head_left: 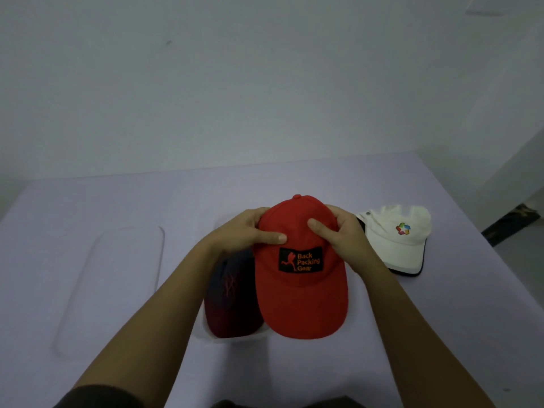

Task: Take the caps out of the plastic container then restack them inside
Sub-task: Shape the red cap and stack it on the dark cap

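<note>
A red cap (300,301) with a black "Back Packing Gear" patch is held in mid-table, brim toward me. My left hand (250,231) grips the left side of its crown, thumb on top. My right hand (341,237) grips the right side the same way. Below and left of it, a dark navy cap (232,298) with red stitching lies in the clear plastic container (206,334), whose walls are mostly hidden by the caps and my left arm. A white cap (394,240) with a coloured logo lies on the table to the right.
The container's clear lid (117,284) lies flat on the lilac table to the left. A pale wall runs behind the table's far edge. The table's right edge drops to a dark floor (512,228).
</note>
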